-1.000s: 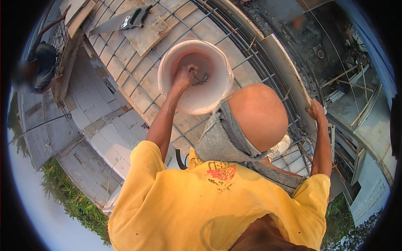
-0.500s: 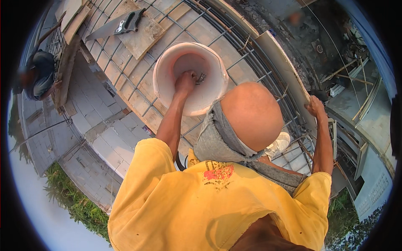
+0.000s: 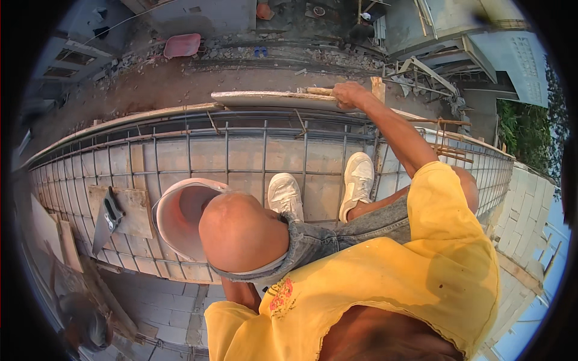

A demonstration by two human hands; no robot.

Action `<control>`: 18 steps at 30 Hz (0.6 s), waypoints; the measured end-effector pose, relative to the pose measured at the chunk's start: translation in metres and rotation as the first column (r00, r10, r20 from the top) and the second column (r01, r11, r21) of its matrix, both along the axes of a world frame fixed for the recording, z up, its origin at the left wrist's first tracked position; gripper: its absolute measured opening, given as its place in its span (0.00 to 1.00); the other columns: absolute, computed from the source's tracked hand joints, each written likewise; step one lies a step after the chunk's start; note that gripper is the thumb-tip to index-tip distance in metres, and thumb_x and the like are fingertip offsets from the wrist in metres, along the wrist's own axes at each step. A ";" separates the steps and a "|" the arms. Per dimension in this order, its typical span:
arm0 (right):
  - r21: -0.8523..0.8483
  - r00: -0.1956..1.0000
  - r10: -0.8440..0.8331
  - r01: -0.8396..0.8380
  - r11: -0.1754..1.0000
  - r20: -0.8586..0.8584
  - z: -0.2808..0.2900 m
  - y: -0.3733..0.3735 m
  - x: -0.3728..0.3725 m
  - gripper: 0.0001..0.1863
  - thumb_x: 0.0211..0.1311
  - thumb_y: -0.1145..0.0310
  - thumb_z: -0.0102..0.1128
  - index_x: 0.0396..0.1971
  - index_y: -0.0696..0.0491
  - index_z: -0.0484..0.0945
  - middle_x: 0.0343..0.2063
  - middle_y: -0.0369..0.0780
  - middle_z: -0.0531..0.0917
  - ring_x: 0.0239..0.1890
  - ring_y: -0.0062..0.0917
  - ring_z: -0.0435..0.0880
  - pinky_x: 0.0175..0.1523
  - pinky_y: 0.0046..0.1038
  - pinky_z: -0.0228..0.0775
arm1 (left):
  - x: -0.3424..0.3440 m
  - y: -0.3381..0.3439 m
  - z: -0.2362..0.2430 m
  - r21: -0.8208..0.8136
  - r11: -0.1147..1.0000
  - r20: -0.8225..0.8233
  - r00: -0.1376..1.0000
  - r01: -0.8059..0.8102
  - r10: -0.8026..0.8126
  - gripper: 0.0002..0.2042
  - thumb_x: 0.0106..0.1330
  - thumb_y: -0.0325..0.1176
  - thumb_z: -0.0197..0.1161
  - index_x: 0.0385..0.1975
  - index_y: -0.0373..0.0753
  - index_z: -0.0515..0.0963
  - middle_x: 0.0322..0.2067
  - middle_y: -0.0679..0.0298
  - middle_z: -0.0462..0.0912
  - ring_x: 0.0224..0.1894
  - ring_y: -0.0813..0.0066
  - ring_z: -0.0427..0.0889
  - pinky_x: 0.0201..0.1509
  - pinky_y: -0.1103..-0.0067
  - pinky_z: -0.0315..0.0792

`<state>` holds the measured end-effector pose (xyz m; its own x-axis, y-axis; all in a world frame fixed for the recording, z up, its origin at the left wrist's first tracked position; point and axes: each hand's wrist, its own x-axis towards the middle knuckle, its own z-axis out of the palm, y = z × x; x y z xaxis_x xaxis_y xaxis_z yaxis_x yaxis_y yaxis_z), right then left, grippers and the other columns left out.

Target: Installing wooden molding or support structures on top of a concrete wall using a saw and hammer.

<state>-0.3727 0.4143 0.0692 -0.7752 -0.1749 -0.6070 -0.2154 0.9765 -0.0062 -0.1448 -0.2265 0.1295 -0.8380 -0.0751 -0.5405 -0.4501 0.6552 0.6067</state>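
My right hand (image 3: 351, 95) is closed over the top edge of an upright formwork board (image 3: 271, 99) at the far side. A short wooden stick (image 3: 318, 91) lies against the board just left of that hand, and an upright wooden post (image 3: 378, 89) stands to its right. My left hand is hidden behind my bent knee; only a bit of its forearm (image 3: 241, 293) shows below the knee. Beyond that knee a pale pinkish bucket (image 3: 174, 222) leans with its mouth partly covered. Whether the left hand is inside it cannot be seen.
My shoes (image 3: 286, 194) stand among the rebar grid (image 3: 265, 150) over plywood. A handsaw (image 3: 110, 210) rests on a wooden board (image 3: 135, 213) at left. Another person (image 3: 87, 322) is at lower left. Rubble and a pink tub (image 3: 182, 45) lie on the ground beyond the formwork.
My view has swung toward the right and the far side. My left hand, earlier inside the bucket, has gone out of sight behind my knee; my right hand stays at the board's edge.
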 end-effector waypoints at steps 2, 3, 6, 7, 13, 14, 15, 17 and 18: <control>0.040 0.998 -0.024 0.022 0.999 0.061 0.005 -0.030 -0.011 0.10 0.46 0.68 0.63 0.30 0.54 0.83 0.36 0.44 0.85 0.41 0.42 0.84 0.44 0.39 0.76 | -0.032 -0.002 -0.004 0.065 0.992 0.006 0.994 -0.108 0.108 0.12 0.61 0.37 0.59 0.31 0.32 0.79 0.32 0.55 0.83 0.34 0.57 0.81 0.40 0.65 0.72; 0.058 0.997 -0.063 0.061 0.996 0.037 0.016 -0.025 -0.013 0.10 0.46 0.68 0.63 0.30 0.54 0.83 0.36 0.44 0.85 0.41 0.42 0.84 0.44 0.39 0.76 | -0.050 0.001 -0.004 0.116 0.982 0.008 0.989 -0.150 0.150 0.12 0.61 0.37 0.59 0.31 0.32 0.79 0.32 0.55 0.83 0.34 0.58 0.81 0.40 0.65 0.72; 0.049 0.994 -0.091 0.088 0.995 0.060 0.017 -0.018 -0.010 0.10 0.47 0.69 0.62 0.31 0.54 0.84 0.37 0.44 0.85 0.42 0.42 0.84 0.44 0.39 0.76 | -0.084 0.009 -0.013 0.219 0.923 0.095 0.949 -0.315 0.301 0.12 0.61 0.37 0.58 0.31 0.32 0.79 0.32 0.56 0.83 0.33 0.60 0.80 0.40 0.66 0.72; 0.044 0.993 -0.094 0.091 0.995 0.066 0.015 -0.021 -0.009 0.10 0.47 0.69 0.62 0.31 0.54 0.84 0.37 0.44 0.85 0.41 0.42 0.84 0.44 0.39 0.76 | -0.088 0.009 -0.012 0.237 0.892 0.133 0.922 -0.385 0.363 0.12 0.61 0.37 0.58 0.31 0.32 0.79 0.32 0.57 0.83 0.33 0.61 0.80 0.40 0.66 0.72; 0.021 0.995 -0.085 0.084 0.996 0.051 0.009 -0.021 -0.010 0.10 0.46 0.71 0.61 0.30 0.54 0.84 0.35 0.45 0.85 0.40 0.42 0.84 0.43 0.39 0.76 | -0.122 0.069 0.054 -0.047 0.924 0.076 0.921 -0.380 0.383 0.10 0.62 0.33 0.57 0.31 0.30 0.76 0.27 0.62 0.79 0.31 0.71 0.74 0.38 0.73 0.71; 0.010 0.997 -0.070 0.070 0.998 0.035 0.009 -0.022 -0.008 0.10 0.46 0.71 0.60 0.30 0.54 0.84 0.35 0.45 0.85 0.40 0.42 0.84 0.42 0.39 0.76 | -0.132 0.071 0.070 -0.062 0.923 0.080 0.920 -0.380 0.384 0.10 0.62 0.33 0.57 0.31 0.30 0.76 0.27 0.62 0.79 0.31 0.71 0.74 0.38 0.73 0.71; 0.001 0.997 -0.065 0.065 0.998 0.045 0.010 -0.025 -0.008 0.10 0.46 0.71 0.60 0.30 0.54 0.84 0.35 0.45 0.85 0.40 0.42 0.84 0.42 0.39 0.76 | -0.138 0.074 0.083 0.041 0.980 0.038 0.980 -0.194 0.193 0.07 0.63 0.30 0.58 0.31 0.31 0.75 0.27 0.62 0.78 0.30 0.73 0.74 0.37 0.75 0.70; 0.033 0.997 -0.065 0.063 0.997 0.042 0.011 -0.021 -0.009 0.10 0.46 0.71 0.59 0.29 0.54 0.83 0.34 0.45 0.85 0.40 0.42 0.84 0.42 0.40 0.76 | -0.150 0.085 0.103 0.140 0.990 -0.017 1.000 0.005 -0.002 0.05 0.63 0.28 0.59 0.32 0.31 0.74 0.26 0.63 0.77 0.30 0.75 0.74 0.37 0.78 0.70; 0.040 0.997 -0.072 0.070 0.997 0.039 0.010 -0.019 -0.007 0.10 0.46 0.72 0.58 0.30 0.55 0.83 0.34 0.45 0.85 0.40 0.42 0.84 0.42 0.40 0.76 | -0.155 0.091 0.113 0.198 0.978 -0.050 0.997 0.063 -0.054 0.04 0.63 0.26 0.59 0.32 0.32 0.74 0.26 0.64 0.76 0.30 0.78 0.74 0.36 0.80 0.69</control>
<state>-0.3802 0.3949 0.0789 -0.7597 -0.0961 -0.6431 -0.1459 0.9890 0.0246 -0.2999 -0.1353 0.2424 -0.8613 0.0800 -0.5017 -0.3843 0.5434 0.7464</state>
